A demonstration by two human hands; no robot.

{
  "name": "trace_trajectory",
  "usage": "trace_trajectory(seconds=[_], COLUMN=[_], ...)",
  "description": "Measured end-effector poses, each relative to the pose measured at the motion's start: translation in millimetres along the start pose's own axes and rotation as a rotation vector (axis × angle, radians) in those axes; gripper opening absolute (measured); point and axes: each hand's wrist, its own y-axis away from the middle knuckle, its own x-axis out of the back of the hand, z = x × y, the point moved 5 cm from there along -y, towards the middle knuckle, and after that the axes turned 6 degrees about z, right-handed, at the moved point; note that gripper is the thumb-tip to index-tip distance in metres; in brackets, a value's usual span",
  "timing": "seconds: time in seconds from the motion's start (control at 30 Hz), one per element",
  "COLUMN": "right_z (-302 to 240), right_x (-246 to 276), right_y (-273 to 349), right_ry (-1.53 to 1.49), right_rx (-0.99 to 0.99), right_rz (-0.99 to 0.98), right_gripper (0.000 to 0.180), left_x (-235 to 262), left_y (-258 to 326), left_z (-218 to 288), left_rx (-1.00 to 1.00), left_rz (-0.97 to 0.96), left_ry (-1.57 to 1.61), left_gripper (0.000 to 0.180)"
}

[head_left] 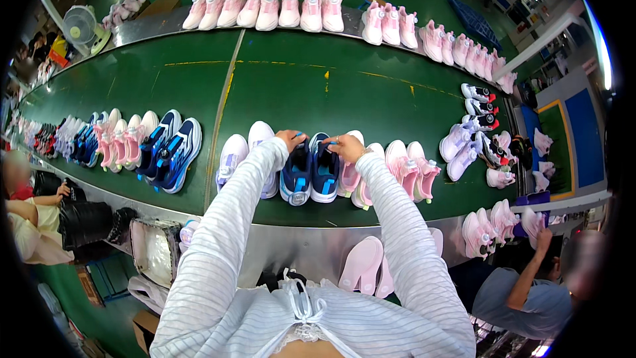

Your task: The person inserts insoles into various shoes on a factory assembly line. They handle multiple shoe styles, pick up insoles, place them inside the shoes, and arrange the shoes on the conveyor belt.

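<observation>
Striped sleeves (228,225) frame your reach over the green table (278,89), where navy shoes (324,187) stand paired between lilac shoes (230,159) and pink shoes (399,166). Your left hand (289,140) and right hand (348,147) work together, each grip apparently pinching one shoe's far upper part. You seem to be adjusting the pair; the next move calls for light, even fingers.

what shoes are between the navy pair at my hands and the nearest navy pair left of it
In the head view, a white-and-lavender pair stands between them, partly hidden by the left sleeve.
</observation>
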Motion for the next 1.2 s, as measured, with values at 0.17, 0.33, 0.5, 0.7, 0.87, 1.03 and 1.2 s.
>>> trace_trajectory(seconds=[0.17,0.33,0.5,0.7,0.87,1.03,1.2], right_z=[24.4,7.3,-78.5,-234.9,-307.3,-305.2,-302.7], right_x=[12.1,7.3,21.2,-127.7,-257.8,-319.9,-316.8], right_y=[-9.0,-12.2,26.6,10.4,-65.8,-107.6,-134.4], right_ry=[-0.222,-0.206,0.296,-0.206,0.052,0.528,0.426], right_rx=[-0.191,-0.193,0.042,0.100,0.294,0.410,0.409], right_rz=[-0.088,-0.204,0.071,0.105,0.170,0.195,0.236], right_gripper=[0.025,0.029,0.043,0.027,0.043,0.053,0.034], left_x=[5.3,8.7,111.7,344.3,334.5,329.7,336.9], left_y=[-10.9,0.2,90.8,251.0,242.7,199.1,166.9], left_z=[25.1,14.7,14.4,-109.0,-206.0,-214.3,-227.2], left_rx=[0.077,0.053,-0.173,0.055,0.103,-0.113,-0.069], left_rz=[-0.041,-0.015,-0.062,0.697,0.394,0.377,0.360], left_ry=[0.004,0.056,0.195,-0.288,-0.258,-0.271,-0.057], left_gripper=[0.032,0.036,0.040,0.021,0.042,0.042,0.039])
